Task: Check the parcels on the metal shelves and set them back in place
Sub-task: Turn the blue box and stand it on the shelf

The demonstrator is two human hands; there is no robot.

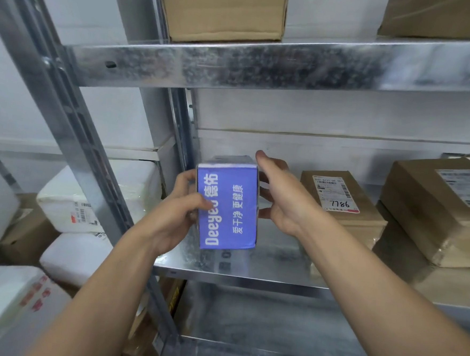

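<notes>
At the left end of the middle metal shelf (277, 267), the blue box (227, 208) is standing upright. Its printed face is turning toward the camera, likely so the writing can be checked: "Deeyeo 德佑" and "爱干净 更健康". The left hand (179, 218) is gripping its left side, thumb across the front. The right hand (281, 197) is hovering spread by its right side; contact is unclear. Nearby, a brown parcel (340, 213) is showing a label marked "7786".
</notes>
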